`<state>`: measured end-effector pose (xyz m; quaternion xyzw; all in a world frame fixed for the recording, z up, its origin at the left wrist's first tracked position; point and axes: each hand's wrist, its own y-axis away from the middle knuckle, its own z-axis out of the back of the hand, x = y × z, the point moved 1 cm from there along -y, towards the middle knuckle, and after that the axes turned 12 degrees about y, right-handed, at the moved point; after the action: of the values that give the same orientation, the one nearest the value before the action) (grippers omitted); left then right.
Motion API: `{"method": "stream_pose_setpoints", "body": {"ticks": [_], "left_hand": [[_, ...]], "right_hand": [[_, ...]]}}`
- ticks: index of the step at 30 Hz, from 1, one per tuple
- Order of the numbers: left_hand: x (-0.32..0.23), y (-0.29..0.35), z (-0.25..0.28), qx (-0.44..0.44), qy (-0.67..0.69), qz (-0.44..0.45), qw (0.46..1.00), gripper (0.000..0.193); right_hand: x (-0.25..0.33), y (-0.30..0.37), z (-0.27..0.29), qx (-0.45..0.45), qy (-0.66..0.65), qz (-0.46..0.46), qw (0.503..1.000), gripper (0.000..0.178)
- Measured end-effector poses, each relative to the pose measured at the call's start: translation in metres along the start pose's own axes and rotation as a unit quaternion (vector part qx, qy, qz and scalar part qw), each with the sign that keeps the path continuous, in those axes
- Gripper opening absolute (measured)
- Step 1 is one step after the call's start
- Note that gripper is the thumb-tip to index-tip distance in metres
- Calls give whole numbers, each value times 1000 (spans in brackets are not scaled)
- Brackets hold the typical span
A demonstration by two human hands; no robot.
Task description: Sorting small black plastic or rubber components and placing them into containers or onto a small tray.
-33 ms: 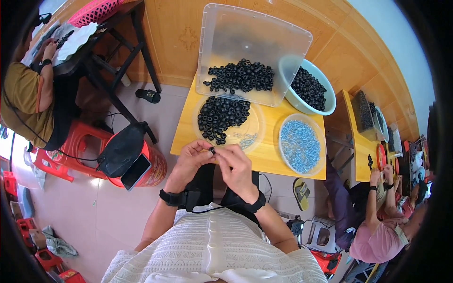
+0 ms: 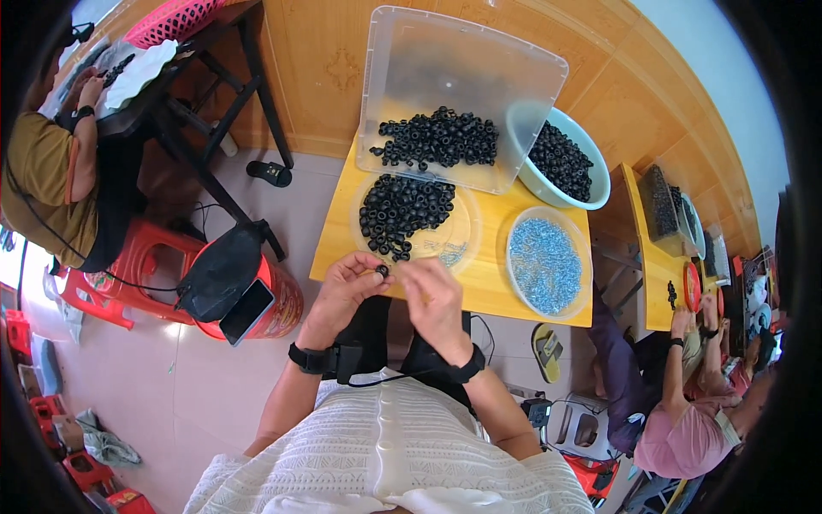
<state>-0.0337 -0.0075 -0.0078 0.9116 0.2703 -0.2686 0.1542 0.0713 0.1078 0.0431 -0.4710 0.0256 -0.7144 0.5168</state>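
The left hand pinches a round black bead by the near edge of the yellow table; the right hand is blurred beside it, fingers curled, grip unclear. Bare wood separates a clear dish of smooth black beads from a round tub of shiny blue bits.

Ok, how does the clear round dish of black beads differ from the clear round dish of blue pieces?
The black-bead dish holds chunky beads heaped toward its left; the blue-piece dish holds far smaller pieces spread widely. The black-bead dish sits left, the blue-piece dish right. Both are round and rest on the yellow tabletop.
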Motion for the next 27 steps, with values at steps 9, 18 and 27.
{"method": "stream_pose_setpoints", "body": {"ticks": [9,18,27], "left_hand": [[-12,2,4,-7,46,-50,998,17],[-9,4,12,-18,63,-44,997,18],[-10,6,11,-16,69,-44,997,18]], "right_hand": [[-46,-28,-26,120,167,-32,978,7],[-45,-41,-54,195,344,-65,916,7],[-55,-40,-35,196,261,-71,943,13]]}}
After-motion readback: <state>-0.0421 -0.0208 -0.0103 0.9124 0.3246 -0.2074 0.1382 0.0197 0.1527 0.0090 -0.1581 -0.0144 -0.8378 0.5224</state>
